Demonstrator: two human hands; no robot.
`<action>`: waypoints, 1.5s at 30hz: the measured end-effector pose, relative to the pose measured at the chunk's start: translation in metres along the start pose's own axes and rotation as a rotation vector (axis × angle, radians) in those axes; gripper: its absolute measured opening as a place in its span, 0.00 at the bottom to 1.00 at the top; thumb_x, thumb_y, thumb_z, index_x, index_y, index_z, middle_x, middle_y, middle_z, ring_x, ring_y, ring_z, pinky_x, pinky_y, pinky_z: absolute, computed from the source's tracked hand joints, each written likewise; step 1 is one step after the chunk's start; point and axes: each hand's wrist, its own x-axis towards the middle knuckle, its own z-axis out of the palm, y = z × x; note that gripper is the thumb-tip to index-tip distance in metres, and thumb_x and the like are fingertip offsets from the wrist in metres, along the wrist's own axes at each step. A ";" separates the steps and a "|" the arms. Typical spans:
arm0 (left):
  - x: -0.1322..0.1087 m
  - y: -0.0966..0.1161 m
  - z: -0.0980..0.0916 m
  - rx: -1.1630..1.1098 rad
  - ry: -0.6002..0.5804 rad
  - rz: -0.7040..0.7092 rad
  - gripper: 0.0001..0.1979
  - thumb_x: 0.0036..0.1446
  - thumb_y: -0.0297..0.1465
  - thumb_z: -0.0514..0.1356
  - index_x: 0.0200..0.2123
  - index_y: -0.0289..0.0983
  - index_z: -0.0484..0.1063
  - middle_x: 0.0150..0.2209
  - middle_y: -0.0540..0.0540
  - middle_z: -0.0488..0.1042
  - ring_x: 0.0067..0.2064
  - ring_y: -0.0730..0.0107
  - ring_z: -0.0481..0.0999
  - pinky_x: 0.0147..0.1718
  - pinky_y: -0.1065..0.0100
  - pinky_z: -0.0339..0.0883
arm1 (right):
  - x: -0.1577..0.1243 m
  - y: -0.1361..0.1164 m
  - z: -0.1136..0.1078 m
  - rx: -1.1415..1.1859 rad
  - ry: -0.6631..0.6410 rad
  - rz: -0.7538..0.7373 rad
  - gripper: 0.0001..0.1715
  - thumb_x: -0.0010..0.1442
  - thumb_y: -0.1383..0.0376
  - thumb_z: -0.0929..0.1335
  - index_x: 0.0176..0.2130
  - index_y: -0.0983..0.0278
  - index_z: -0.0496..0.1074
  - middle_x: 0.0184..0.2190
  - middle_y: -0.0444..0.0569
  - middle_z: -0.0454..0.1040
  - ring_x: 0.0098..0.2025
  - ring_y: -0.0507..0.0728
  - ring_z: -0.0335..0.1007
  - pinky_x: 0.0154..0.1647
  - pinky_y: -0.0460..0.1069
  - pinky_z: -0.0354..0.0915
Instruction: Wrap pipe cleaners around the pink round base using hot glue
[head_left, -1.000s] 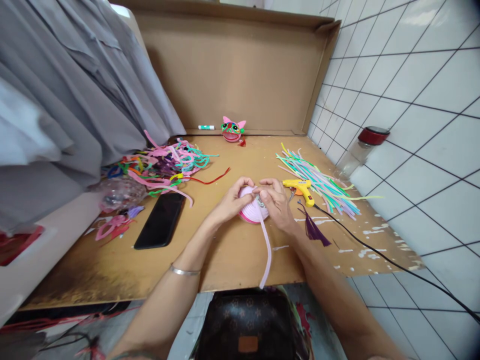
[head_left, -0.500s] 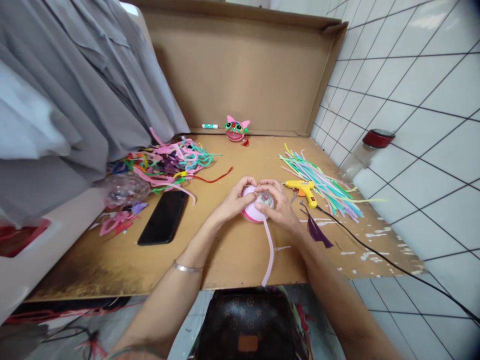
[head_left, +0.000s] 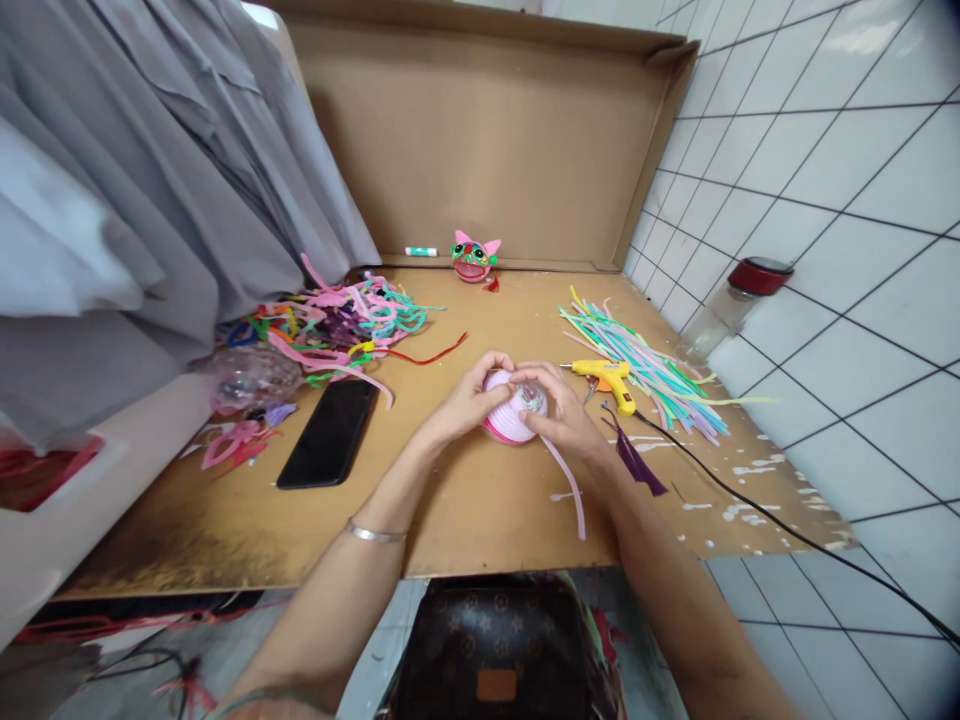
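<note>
Where the left hand [head_left: 474, 402] and right hand [head_left: 564, 415] were curled: a pink coiled ball [head_left: 504, 412] was held between them, over the counter [head_left: 465, 520].
Yellow glue gun [head_left: 609, 376]: was laid near the right hand.

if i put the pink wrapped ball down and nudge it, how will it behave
The pink wrapped ball would probably roll or rock: its outline looks rounded, though its underside is hidden. The loose strip trailing from it curves, so it would likely flex and drag.
</note>
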 end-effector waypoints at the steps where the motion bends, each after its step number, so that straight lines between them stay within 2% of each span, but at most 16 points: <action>1: 0.000 0.000 0.000 0.000 -0.002 0.000 0.13 0.52 0.34 0.59 0.40 0.38 0.61 0.32 0.54 0.62 0.30 0.77 0.61 0.28 0.75 0.56 | 0.000 0.000 -0.001 0.015 -0.004 0.001 0.20 0.54 0.58 0.68 0.47 0.57 0.70 0.51 0.51 0.69 0.56 0.65 0.64 0.60 0.61 0.58; 11: 0.001 -0.007 -0.004 -0.008 -0.018 0.011 0.11 0.53 0.33 0.58 0.40 0.39 0.62 0.33 0.54 0.63 0.30 0.77 0.62 0.29 0.75 0.57 | 0.001 0.000 -0.004 0.074 -0.021 0.001 0.21 0.55 0.55 0.69 0.48 0.58 0.71 0.51 0.51 0.69 0.56 0.64 0.65 0.60 0.61 0.58; 16: 0.002 -0.007 -0.005 -0.034 -0.009 0.021 0.12 0.51 0.33 0.59 0.39 0.38 0.63 0.34 0.53 0.65 0.32 0.76 0.63 0.30 0.75 0.58 | 0.001 0.002 -0.005 0.041 0.006 -0.005 0.25 0.53 0.53 0.71 0.49 0.57 0.71 0.53 0.52 0.67 0.59 0.65 0.62 0.63 0.62 0.55; 22: 0.002 -0.007 -0.003 -0.075 0.015 -0.002 0.13 0.48 0.33 0.61 0.38 0.38 0.64 0.37 0.52 0.68 0.34 0.74 0.66 0.34 0.73 0.61 | 0.001 -0.001 -0.005 0.051 -0.012 0.030 0.23 0.53 0.54 0.70 0.48 0.57 0.69 0.53 0.52 0.66 0.61 0.65 0.60 0.64 0.61 0.55; 28: 0.002 -0.008 -0.003 -0.063 0.028 -0.001 0.10 0.48 0.32 0.60 0.36 0.38 0.67 0.39 0.49 0.71 0.39 0.70 0.70 0.40 0.70 0.62 | 0.001 -0.001 -0.003 0.119 -0.026 0.050 0.21 0.52 0.54 0.71 0.44 0.58 0.68 0.52 0.52 0.67 0.59 0.64 0.63 0.62 0.60 0.57; 35: 0.002 -0.004 -0.002 0.004 0.054 0.019 0.07 0.49 0.34 0.59 0.32 0.37 0.69 0.41 0.47 0.73 0.44 0.66 0.71 0.47 0.65 0.64 | 0.000 0.001 -0.001 0.202 -0.014 0.134 0.24 0.51 0.53 0.72 0.45 0.59 0.65 0.52 0.53 0.67 0.56 0.63 0.65 0.56 0.57 0.62; 39: 0.003 -0.006 -0.003 0.072 0.060 0.046 0.07 0.52 0.32 0.57 0.34 0.37 0.70 0.43 0.46 0.73 0.48 0.64 0.71 0.51 0.62 0.64 | 0.001 0.003 0.000 0.244 -0.002 0.149 0.24 0.51 0.54 0.72 0.45 0.60 0.64 0.51 0.52 0.67 0.54 0.62 0.66 0.54 0.56 0.63; 45: 0.002 -0.007 -0.003 0.182 0.078 0.075 0.10 0.58 0.36 0.55 0.38 0.38 0.72 0.46 0.44 0.71 0.51 0.61 0.70 0.54 0.59 0.62 | 0.001 0.007 0.000 0.323 0.013 0.204 0.26 0.49 0.54 0.73 0.44 0.60 0.64 0.51 0.51 0.66 0.52 0.60 0.66 0.52 0.54 0.64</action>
